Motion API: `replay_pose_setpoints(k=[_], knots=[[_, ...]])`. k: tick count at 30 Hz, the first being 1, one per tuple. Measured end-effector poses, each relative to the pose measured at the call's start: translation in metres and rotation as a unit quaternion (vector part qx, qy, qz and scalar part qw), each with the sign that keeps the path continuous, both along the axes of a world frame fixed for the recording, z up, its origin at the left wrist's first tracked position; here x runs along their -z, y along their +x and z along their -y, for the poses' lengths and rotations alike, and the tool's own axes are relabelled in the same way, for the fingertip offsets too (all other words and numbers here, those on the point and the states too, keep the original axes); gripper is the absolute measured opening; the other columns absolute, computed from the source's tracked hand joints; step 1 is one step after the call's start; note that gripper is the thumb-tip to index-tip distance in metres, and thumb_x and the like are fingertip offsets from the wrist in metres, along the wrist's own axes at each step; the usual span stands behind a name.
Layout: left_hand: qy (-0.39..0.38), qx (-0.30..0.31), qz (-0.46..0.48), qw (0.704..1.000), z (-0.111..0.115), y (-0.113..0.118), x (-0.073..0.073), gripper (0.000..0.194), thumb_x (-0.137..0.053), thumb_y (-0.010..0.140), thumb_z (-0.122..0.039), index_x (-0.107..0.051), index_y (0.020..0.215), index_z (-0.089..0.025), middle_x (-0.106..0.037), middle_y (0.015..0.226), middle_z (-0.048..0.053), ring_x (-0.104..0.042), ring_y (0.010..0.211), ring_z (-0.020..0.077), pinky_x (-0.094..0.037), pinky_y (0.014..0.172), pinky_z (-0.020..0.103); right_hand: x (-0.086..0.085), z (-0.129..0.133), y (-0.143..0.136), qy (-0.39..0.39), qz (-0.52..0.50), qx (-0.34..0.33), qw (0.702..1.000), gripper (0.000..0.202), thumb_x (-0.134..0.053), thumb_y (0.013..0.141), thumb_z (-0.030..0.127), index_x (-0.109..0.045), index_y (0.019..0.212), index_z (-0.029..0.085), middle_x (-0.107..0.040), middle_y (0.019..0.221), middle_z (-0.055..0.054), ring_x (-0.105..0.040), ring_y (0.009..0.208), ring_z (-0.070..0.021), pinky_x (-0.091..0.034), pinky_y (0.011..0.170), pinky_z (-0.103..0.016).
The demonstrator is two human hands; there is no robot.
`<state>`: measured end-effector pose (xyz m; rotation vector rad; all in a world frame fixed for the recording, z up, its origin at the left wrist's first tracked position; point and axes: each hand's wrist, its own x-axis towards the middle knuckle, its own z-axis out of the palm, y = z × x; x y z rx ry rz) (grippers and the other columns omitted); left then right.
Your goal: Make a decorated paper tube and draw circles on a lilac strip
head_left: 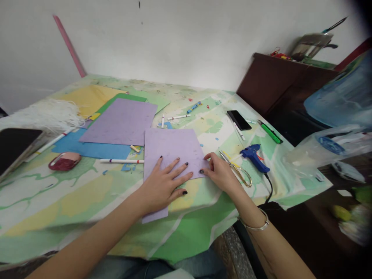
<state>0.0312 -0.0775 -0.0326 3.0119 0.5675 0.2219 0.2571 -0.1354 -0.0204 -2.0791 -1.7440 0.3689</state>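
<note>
A light purple craft sheet [171,145] lies at the table's front middle, its lower left part reaching down past my wrist. My left hand [162,186] rests flat on it with the fingers spread. At the sheet's lower right corner, my right hand [219,172] pinches the edge between thumb and index finger. Just right of that hand are gold-handled scissors [242,176], partly behind my fingers and wrist. A blue glue gun [255,157] with a black cord lies beyond the scissors.
Another purple sheet [122,120] overlaps blue [93,149], green and yellow sheets at the left. Markers [122,161], a dark red case [64,161], a black phone [238,120] and a green cutter [270,132] lie around. White strings [49,116] pile at far left.
</note>
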Motion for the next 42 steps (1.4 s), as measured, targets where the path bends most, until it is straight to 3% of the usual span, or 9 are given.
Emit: replay_pose_setpoints(k=[8, 14, 16, 19, 21, 26, 34, 42], knots=[[0.015, -0.019, 0.023, 0.999, 0.015, -0.02, 0.002, 0.05, -0.034, 0.095, -0.044, -0.031, 0.141, -0.024, -0.038, 0.145, 0.007, -0.031, 0.135, 0.026, -0.005, 0.11, 0.056, 0.001, 0.0, -0.003, 0.022, 0.053, 0.015, 0.998, 0.029, -0.063, 0.076, 0.019, -0.051, 0.102, 0.016, -0.054, 0.069, 0.0, -0.051, 0.064, -0.0168, -0.034, 0.056, -0.024], [0.002, -0.039, 0.035, 0.999, 0.021, -0.023, 0.005, 0.047, -0.036, 0.095, -0.041, -0.034, 0.139, -0.024, -0.041, 0.143, 0.007, -0.033, 0.134, 0.0257, -0.011, 0.109, 0.057, 0.008, 0.013, -0.031, 0.094, 0.13, 0.025, 0.987, 0.022, -0.052, 0.082, 0.009, -0.057, 0.104, 0.011, -0.059, 0.103, -0.019, -0.051, 0.097, -0.031, -0.039, 0.079, -0.042], [0.002, -0.044, 0.04, 0.998, 0.021, -0.022, 0.005, 0.047, -0.036, 0.095, -0.041, -0.035, 0.139, -0.024, -0.042, 0.143, 0.007, -0.033, 0.134, 0.0262, -0.011, 0.109, 0.058, 0.012, 0.023, -0.049, 0.116, 0.147, -0.007, 0.982, 0.024, -0.048, 0.085, 0.008, -0.061, 0.104, 0.013, -0.059, 0.112, -0.019, -0.049, 0.105, -0.0323, -0.038, 0.085, -0.046], [0.005, -0.047, 0.042, 0.998, 0.022, -0.021, 0.006, 0.048, -0.035, 0.096, -0.04, -0.034, 0.14, -0.023, -0.04, 0.144, 0.007, -0.031, 0.135, 0.026, -0.01, 0.109, 0.057, 0.02, 0.04, -0.07, 0.139, 0.149, -0.086, 0.975, 0.03, -0.047, 0.085, 0.006, -0.063, 0.108, 0.015, -0.063, 0.116, -0.012, -0.051, 0.112, -0.0257, -0.038, 0.095, -0.039], [0.006, -0.046, 0.043, 0.998, 0.022, -0.021, 0.006, 0.048, -0.035, 0.095, -0.039, -0.033, 0.141, -0.023, -0.04, 0.144, 0.007, -0.031, 0.135, 0.0255, -0.01, 0.11, 0.056, 0.023, 0.049, -0.076, 0.161, 0.143, -0.111, 0.97, 0.036, -0.042, 0.086, 0.006, -0.06, 0.116, 0.014, -0.062, 0.122, -0.011, -0.05, 0.118, -0.0241, -0.035, 0.101, -0.041], [0.006, -0.039, 0.035, 0.999, 0.021, -0.028, 0.005, 0.048, -0.037, 0.095, -0.039, -0.034, 0.14, -0.023, -0.039, 0.144, 0.006, -0.031, 0.135, 0.0254, -0.014, 0.109, 0.056, 0.018, 0.06, -0.067, 0.122, 0.108, -0.106, 0.981, 0.04, -0.043, 0.088, 0.014, -0.054, 0.127, 0.02, -0.057, 0.129, -0.006, -0.044, 0.127, -0.0256, -0.024, 0.108, -0.054], [0.035, -0.048, 0.055, 0.997, 0.027, -0.04, 0.006, 0.045, -0.036, 0.095, -0.038, -0.039, 0.137, -0.021, -0.046, 0.139, 0.009, -0.034, 0.134, 0.0258, -0.02, 0.108, 0.056, 0.023, 0.066, -0.035, 0.15, 0.139, -0.075, 0.976, 0.04, -0.041, 0.086, 0.012, -0.059, 0.122, 0.016, -0.061, 0.123, -0.008, -0.05, 0.122, -0.0269, -0.03, 0.105, -0.056], [0.094, -0.096, 0.068, 0.989, 0.044, -0.036, 0.006, 0.041, -0.037, 0.095, -0.038, -0.052, 0.127, -0.015, -0.055, 0.131, 0.012, -0.04, 0.13, 0.0287, -0.026, 0.105, 0.057, 0.03, 0.064, -0.034, 0.191, 0.181, -0.068, 0.962, 0.04, -0.041, 0.083, 0.012, -0.064, 0.116, 0.013, -0.065, 0.118, -0.008, -0.055, 0.117, -0.0286, -0.042, 0.1, -0.051]])
